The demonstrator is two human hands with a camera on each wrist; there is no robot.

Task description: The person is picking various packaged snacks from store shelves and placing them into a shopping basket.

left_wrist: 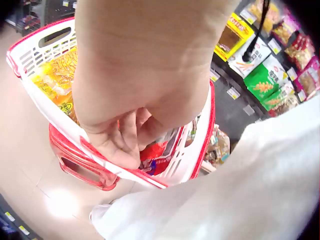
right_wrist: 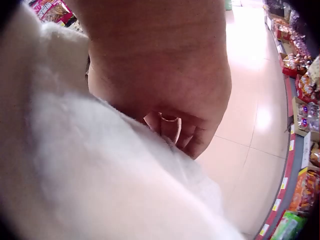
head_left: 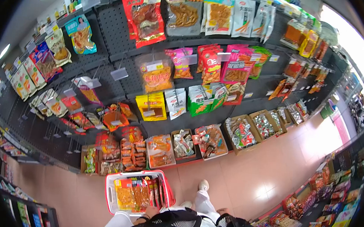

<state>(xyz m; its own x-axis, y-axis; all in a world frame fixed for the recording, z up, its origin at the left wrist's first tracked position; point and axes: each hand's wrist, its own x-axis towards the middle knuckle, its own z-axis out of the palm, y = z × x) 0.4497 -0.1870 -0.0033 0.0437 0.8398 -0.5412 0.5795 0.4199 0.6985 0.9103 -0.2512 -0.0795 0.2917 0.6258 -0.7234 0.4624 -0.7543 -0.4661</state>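
A white basket with a red rim stands at the lower left of the head view, holding orange-yellow packets and dark slim packets beside them. My left hand is at the basket's near side. From the left wrist, that hand grips the basket's rim with curled fingers; a yellow packet and a red packet show inside. My right hand hangs beside my leg; in its wrist view the hand has loosely curled fingers and no held object, partly hidden by white clothing.
A dark pegboard shelf with hanging snack bags spans the front. Along its foot stand boxes of small packets. More snacks line the lower right, across a tiled floor. A red basket handle hangs outside the basket.
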